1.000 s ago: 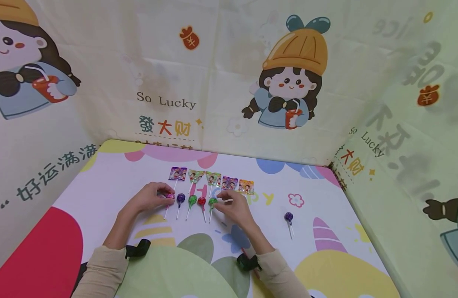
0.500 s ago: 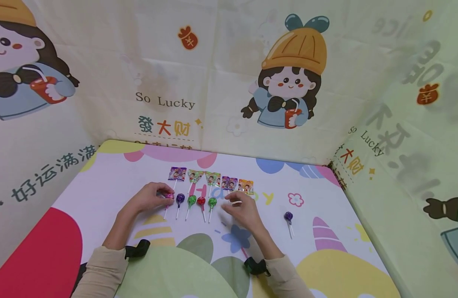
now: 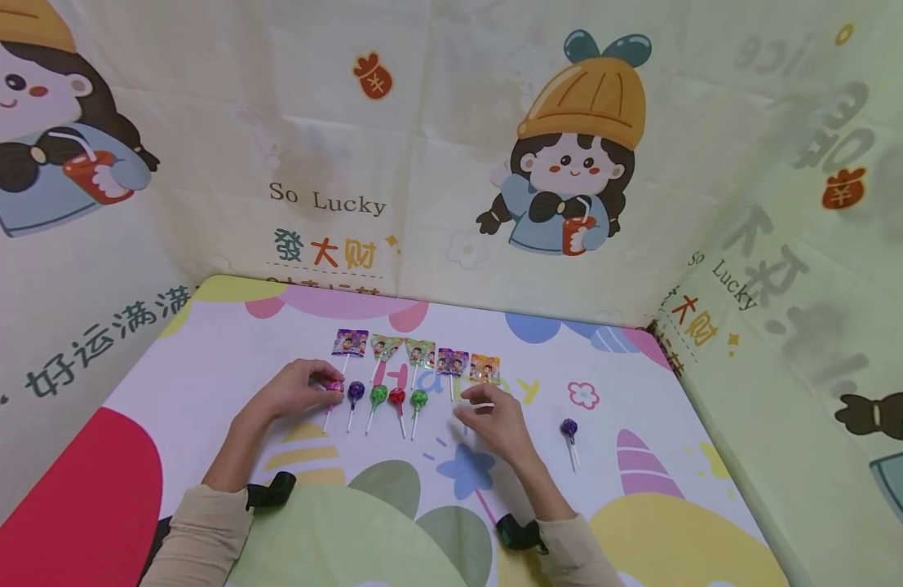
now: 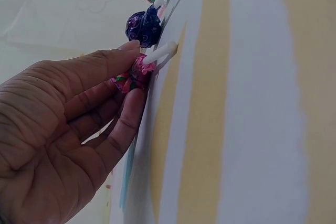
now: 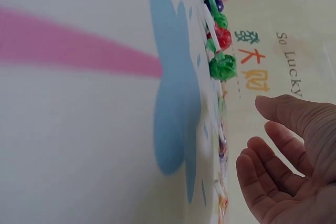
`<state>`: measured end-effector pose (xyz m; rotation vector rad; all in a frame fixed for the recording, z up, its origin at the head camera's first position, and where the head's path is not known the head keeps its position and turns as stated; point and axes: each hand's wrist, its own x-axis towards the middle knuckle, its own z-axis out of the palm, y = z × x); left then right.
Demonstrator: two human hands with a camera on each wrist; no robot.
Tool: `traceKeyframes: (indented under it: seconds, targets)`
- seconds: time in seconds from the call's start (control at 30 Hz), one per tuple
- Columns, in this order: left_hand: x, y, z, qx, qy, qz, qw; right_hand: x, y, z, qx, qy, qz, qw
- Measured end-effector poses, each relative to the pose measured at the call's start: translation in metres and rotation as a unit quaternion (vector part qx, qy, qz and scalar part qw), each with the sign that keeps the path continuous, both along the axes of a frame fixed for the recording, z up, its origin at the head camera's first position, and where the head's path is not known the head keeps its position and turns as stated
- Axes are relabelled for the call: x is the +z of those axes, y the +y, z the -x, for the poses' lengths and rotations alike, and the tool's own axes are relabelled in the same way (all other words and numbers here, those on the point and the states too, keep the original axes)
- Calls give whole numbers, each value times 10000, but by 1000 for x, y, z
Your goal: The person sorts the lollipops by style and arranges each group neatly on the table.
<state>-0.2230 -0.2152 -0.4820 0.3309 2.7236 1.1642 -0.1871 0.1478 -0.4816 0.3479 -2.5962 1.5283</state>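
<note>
My left hand pinches a pink-wrapped lollipop between thumb and fingers at the left end of a row. Rightward in that row lie a purple lollipop, a green lollipop, a red lollipop and a second green lollipop, sticks toward me. To the right of the row, my right hand hovers with loosely bent fingers, thumb and fingertips apart, holding nothing. The right wrist view shows this hand apart from the nearer green lollipop.
Behind the row lie several lollipops in flat printed wrappers, from a purple packet to an orange packet. A lone purple lollipop rests farther right on the patterned tabletop. A printed cloth wall rises behind the table.
My right hand has drawn away from the green lollipop at the row's right end, moving right and slightly toward me. My left hand has stayed on the pink lollipop.
</note>
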Motion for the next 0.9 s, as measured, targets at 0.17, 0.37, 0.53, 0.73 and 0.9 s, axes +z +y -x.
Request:
traceKeyframes:
  seconds: [0.17, 0.37, 0.53, 0.73, 0.9]
  targets:
    - [0, 1, 0, 0, -8, 15, 10000, 1, 8, -1, -107, -4, -12, 9999]
    - [0, 2, -1, 27, -27, 16, 10000, 2, 16, -2, -165, 7, -19, 9999]
    - [1, 3, -2, 37, -43, -3, 10000, 3, 23, -2, -321, -65, -100, 9994]
    - [2, 3, -3, 14, -10, 0, 10000, 2, 32, -2, -440, -64, -60, 9990]
    - [3, 2, -4, -34, -6, -23, 10000, 2, 40, -2, -565, -52, 18, 9984]
